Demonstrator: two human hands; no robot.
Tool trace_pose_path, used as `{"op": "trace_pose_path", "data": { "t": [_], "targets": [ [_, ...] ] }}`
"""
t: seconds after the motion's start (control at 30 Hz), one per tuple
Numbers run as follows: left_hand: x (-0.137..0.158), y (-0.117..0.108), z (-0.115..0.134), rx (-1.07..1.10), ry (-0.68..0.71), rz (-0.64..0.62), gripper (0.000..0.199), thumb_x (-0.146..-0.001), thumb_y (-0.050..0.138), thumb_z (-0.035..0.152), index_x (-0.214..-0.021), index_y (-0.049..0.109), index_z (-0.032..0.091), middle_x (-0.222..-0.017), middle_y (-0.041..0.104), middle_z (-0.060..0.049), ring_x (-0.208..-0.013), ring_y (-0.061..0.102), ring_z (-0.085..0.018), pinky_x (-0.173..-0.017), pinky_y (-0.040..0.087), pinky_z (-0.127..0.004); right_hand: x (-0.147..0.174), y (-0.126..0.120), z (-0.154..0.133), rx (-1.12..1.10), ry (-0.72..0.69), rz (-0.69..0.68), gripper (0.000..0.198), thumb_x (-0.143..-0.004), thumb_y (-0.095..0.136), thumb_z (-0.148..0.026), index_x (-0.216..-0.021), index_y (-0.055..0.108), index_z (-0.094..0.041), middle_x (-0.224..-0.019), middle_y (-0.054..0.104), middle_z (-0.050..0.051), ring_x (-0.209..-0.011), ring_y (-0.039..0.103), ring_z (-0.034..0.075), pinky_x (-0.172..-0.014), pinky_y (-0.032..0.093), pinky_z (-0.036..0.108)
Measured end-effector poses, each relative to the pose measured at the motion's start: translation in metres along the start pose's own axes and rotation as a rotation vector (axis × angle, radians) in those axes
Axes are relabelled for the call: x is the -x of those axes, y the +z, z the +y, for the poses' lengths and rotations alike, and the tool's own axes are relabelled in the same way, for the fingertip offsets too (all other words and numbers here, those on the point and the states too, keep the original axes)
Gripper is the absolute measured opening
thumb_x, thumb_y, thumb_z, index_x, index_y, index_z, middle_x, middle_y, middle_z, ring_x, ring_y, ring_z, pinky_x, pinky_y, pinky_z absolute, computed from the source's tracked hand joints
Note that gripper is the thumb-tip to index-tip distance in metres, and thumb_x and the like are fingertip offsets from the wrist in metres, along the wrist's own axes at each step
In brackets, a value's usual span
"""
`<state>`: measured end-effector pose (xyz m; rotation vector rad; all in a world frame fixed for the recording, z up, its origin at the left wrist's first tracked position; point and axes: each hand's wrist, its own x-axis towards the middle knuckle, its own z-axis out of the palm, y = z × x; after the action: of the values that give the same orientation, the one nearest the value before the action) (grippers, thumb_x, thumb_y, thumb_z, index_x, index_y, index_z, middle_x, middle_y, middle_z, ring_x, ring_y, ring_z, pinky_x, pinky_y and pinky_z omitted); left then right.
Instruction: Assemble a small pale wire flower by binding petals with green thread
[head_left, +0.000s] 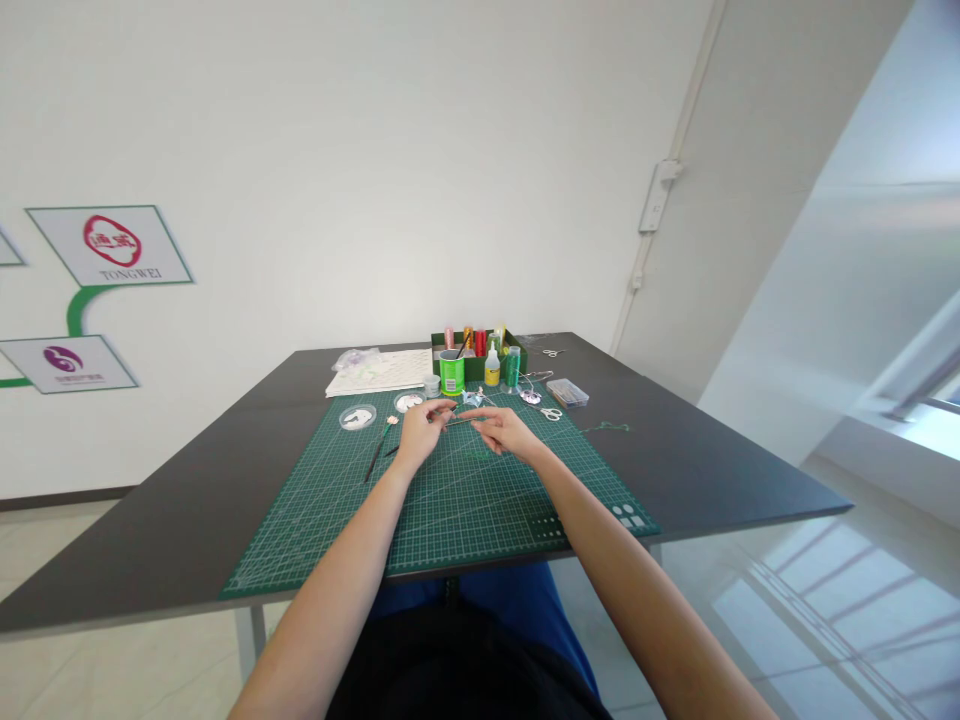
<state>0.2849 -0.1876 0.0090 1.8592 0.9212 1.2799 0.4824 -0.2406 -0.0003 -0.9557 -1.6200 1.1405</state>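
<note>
My left hand [421,435] and my right hand [504,430] meet above the far half of a green cutting mat [450,500]. Between their fingertips they pinch a thin dark stem or wire [459,421], held roughly level; it is too small to identify further. A fine green thread [474,452] trails under my right hand onto the mat. To the left of my left hand a thin dark stick [375,455] with a small pale flower at its tip lies on the mat.
The mat lies on a dark table [187,500]. Behind my hands stand a green cup [451,373], a glue bottle [492,368], a green box of thread spools [480,350], two round dishes [358,417], scissors [551,412], a clear case [568,392] and white paper [381,371].
</note>
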Motion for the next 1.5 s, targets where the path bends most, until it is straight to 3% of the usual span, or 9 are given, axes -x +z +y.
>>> {"op": "trace_pose_path", "data": {
  "t": [0.37, 1.5],
  "targets": [
    [0.0046, 0.0004, 0.0071, -0.188, 0.008, -0.009, 0.025, -0.081, 0.062, 0.006, -0.098, 0.077, 0.017, -0.089, 0.077, -0.004, -0.056, 0.061, -0.011, -0.068, 0.053, -0.027, -0.0009, -0.0010, 0.0030, 0.042, 0.010, -0.023, 0.050, -0.086, 0.064, -0.044, -0.119, 0.070, -0.008, -0.040, 0.047, -0.010, -0.033, 0.036, 0.006, -0.037, 0.025, 0.019],
    [0.0036, 0.0004, 0.0033, -0.317, 0.046, -0.036, 0.027, -0.083, 0.062, 0.005, -0.101, 0.077, 0.018, -0.096, 0.077, -0.006, -0.072, 0.068, -0.016, -0.076, 0.055, -0.030, 0.0008, -0.0042, 0.0013, 0.043, -0.015, -0.053, 0.046, -0.087, 0.065, -0.043, -0.117, 0.072, -0.009, -0.039, 0.044, -0.010, -0.034, 0.034, 0.007, -0.039, 0.026, 0.020]
  ]
}}
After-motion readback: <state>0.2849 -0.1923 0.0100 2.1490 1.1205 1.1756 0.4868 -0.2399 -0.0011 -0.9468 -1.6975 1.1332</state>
